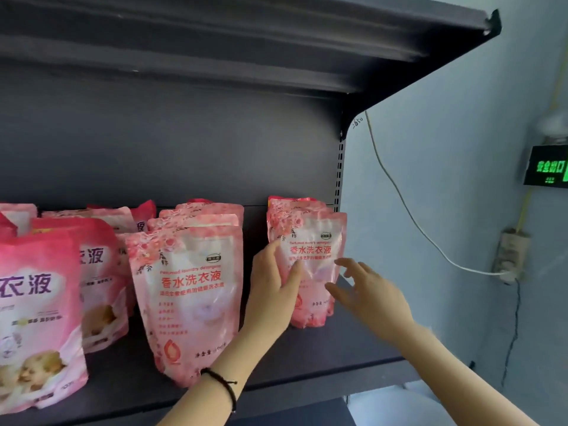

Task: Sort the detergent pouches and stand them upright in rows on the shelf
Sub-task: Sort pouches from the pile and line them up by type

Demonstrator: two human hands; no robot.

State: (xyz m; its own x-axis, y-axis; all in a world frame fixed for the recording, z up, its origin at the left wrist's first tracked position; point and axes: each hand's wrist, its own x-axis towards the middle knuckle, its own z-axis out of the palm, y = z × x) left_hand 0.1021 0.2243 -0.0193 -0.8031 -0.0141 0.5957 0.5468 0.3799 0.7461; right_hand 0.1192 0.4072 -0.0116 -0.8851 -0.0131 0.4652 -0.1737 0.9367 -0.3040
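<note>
Shelf: a dark metal shelf [307,358] with a dark back panel; an upper shelf [246,41] hangs over it.
Right row: rose-print pouches [292,207] stand upright one behind another at the right end of the shelf, near the slotted upright.
Front rose pouch [316,241]: it stands upright at the head of the right row, its printed face turned outward, its base on the shelf board.
Left hand [273,284]: it holds the front rose pouch by its left edge, the thumb laid across the printed face and the fingers along the side.
Right hand [368,290]: wide, with the fingers spread and loose, holding nothing. It is just beside the lower right edge of the front rose pouch; blur hides whether a fingertip touches it.
Middle row [187,296]: more rose-print pouches stand upright in a file, set apart from the right row by a strip of bare shelf.
Dark pink pouches [37,302]: further left, deeper pink pouches stand in rows, the nearest one at the front lip of the shelf.
Bracelet [221,382]: a thin black band on the left wrist.
Wall [445,149]: pale blue-grey, to the right of the shelf.
White cable [399,198]: it runs down the wall to a wall socket [510,256].
Green sign [547,167]: a dark lit panel with green characters, above the socket.
</note>
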